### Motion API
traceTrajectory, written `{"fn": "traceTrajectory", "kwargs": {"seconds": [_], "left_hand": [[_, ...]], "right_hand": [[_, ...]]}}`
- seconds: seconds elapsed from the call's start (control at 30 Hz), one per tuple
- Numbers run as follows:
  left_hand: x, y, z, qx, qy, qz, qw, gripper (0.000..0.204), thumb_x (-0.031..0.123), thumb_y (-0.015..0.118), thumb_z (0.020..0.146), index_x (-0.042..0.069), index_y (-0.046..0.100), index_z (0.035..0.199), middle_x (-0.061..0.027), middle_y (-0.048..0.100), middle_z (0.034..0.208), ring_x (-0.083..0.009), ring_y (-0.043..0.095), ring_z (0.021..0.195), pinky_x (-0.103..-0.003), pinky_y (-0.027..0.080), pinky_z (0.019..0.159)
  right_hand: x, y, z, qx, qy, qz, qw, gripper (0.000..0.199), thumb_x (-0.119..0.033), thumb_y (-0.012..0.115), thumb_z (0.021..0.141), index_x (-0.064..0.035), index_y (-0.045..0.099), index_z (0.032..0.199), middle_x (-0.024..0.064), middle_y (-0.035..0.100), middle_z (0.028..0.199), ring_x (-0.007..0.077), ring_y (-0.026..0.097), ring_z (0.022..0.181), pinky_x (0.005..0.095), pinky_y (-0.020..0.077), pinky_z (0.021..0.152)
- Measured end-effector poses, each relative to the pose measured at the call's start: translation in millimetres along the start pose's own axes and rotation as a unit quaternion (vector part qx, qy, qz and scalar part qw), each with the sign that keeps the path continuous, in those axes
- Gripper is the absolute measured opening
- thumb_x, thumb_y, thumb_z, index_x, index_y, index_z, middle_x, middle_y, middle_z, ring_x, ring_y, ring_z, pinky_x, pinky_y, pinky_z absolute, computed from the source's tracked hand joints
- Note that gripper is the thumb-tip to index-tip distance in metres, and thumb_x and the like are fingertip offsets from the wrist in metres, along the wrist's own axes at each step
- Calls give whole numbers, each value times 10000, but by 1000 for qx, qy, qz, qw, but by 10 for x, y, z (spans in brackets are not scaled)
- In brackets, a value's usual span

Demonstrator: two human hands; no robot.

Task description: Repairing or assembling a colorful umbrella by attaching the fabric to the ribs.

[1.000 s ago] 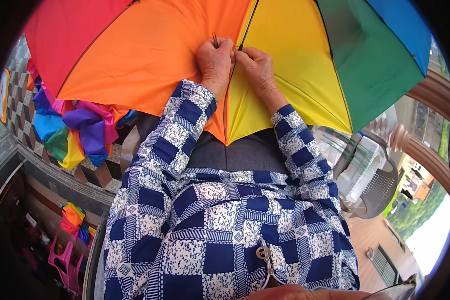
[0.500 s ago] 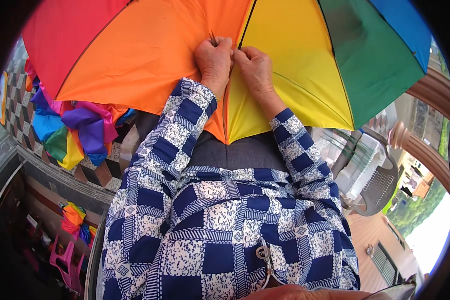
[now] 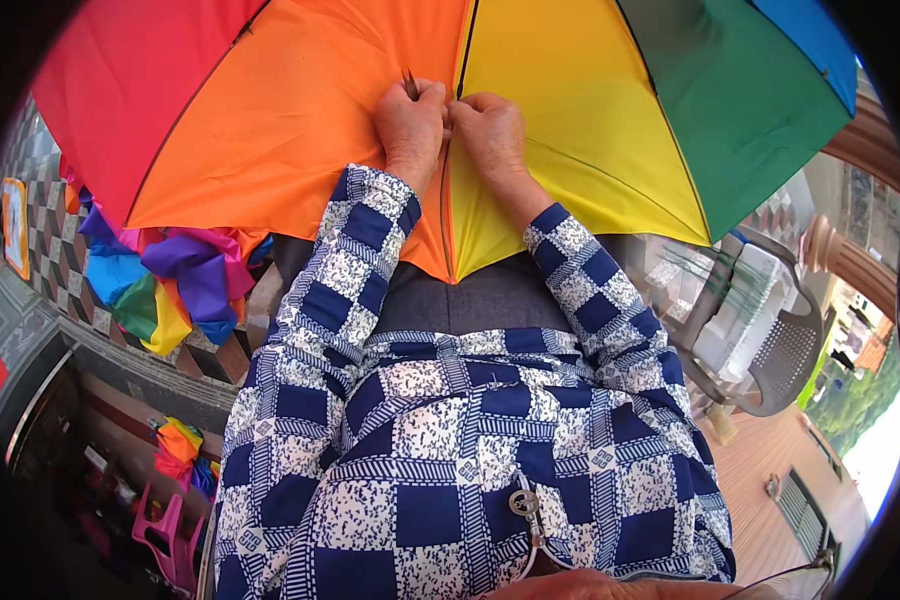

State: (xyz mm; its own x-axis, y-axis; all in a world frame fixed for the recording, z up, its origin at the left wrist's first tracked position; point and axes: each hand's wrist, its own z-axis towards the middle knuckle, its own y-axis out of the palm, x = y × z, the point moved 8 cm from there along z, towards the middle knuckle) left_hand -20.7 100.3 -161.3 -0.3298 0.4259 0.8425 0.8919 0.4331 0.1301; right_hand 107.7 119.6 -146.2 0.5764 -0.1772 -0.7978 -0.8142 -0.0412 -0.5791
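An open rainbow umbrella canopy [image 3: 300,110] with red, orange, yellow, green and blue panels fills the upper view and rests over my lap. My left hand [image 3: 410,125] pinches the fabric on the orange side of the seam between the orange and yellow panels, with a thin dark metal tip [image 3: 410,82] poking up from its fingers. My right hand [image 3: 490,125] pinches the same seam from the yellow side, touching the left hand. Both forearms wear blue and white patterned sleeves.
A pile of multicoloured umbrella fabric [image 3: 170,280] lies at the left on a checkered surface. A grey plastic chair [image 3: 770,340] holding clear bundles stands at the right. A pink plastic stool [image 3: 165,530] sits low at the left. A wooden floor shows at the lower right.
Both hands stay on the seam with only a slight shift of the fingers; the umbrella has barely moved.
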Motion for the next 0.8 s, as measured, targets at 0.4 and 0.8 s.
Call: {"fn": "traceTrajectory", "kwargs": {"seconds": [0.4,0.8], "left_hand": [[5,-16,19,33,-19,-108,993,95,118,591,830,69,541,767,8,510,580,-95,472,444,-232,378,391],[-117,-1,121,52,-9,-109,993,121,97,616,807,76,534,721,18,493,565,-82,457,458,-221,370,401]], "right_hand": [[-18,21,17,17,-48,32,998,233,-189,597,787,42,630,800,114,635,673,158,584,609,286,463,583],[-59,4,32,10,-74,24,997,231,-227,610,781,1,638,750,170,617,659,290,617,591,364,477,558]]}}
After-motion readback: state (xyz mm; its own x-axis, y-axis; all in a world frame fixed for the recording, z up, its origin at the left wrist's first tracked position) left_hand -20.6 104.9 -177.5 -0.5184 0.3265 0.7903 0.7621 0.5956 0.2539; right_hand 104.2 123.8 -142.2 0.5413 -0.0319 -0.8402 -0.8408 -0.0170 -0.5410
